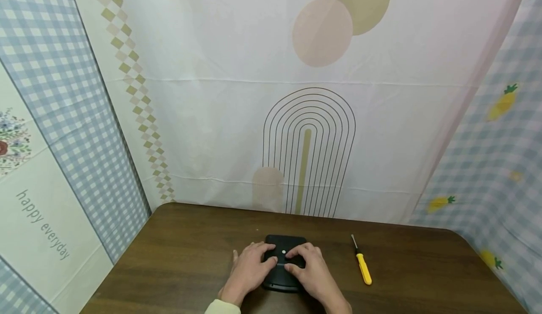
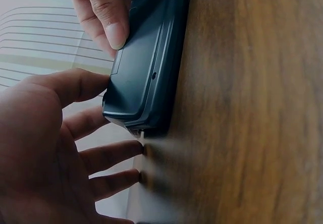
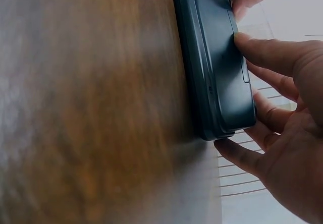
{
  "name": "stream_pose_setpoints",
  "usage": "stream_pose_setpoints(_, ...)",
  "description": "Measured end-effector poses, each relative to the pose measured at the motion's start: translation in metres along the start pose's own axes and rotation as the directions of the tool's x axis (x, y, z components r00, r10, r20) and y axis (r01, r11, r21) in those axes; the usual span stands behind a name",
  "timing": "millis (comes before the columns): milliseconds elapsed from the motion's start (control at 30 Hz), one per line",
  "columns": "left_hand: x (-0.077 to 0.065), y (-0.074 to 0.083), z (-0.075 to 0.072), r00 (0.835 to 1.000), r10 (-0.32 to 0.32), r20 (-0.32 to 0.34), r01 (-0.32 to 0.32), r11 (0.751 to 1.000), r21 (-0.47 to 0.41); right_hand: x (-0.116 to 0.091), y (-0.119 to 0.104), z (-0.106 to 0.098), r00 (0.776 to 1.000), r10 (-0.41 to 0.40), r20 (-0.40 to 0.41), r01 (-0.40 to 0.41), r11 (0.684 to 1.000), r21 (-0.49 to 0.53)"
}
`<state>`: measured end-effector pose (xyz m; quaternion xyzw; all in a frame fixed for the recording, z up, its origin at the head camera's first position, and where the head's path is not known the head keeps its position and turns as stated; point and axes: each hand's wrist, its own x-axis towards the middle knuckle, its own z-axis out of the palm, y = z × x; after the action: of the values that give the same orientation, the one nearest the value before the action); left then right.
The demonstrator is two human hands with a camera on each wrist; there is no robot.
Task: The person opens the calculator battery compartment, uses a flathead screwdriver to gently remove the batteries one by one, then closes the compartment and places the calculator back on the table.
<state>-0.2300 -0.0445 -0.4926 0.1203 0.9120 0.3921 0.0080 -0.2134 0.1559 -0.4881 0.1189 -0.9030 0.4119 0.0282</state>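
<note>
The left hand (image 1: 251, 268) and right hand (image 1: 314, 271) are spread wide, touching a black box (image 1: 279, 276) on the bench (image 1: 178, 257). A yellow screwdriver (image 1: 362, 261) lies to the right.

black case (image 1: 281, 276): sides partly covered | pale dot (image 1: 283, 252): too small to identify | tabletop (image 1: 190, 253): cut off below

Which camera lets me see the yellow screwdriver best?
The head view! It shows the yellow screwdriver from end to end, lying on the table, to the right of the black case that the left hand and right hand touch. The two wrist views don't show it at all; they show the case up close.
</note>
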Motion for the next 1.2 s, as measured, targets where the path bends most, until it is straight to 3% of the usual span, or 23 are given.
stream_pose_setpoints(933, -0.0005, 0.0, -0.0007, 1.0, 0.005, -0.012, -0.006, 1.0, -0.012, 0.001, -0.0049, -0.0018, 0.999, 0.033, -0.027, -0.032, 0.998, 0.048)
stream_pose_setpoints(1200, 0.0003, 0.0002, -0.0011, 1.0, 0.001, -0.001, -0.001, 1.0, -0.012, 0.0007, -0.0025, -0.0029, 1.0, 0.005, -0.024, -0.004, 0.999, 0.054)
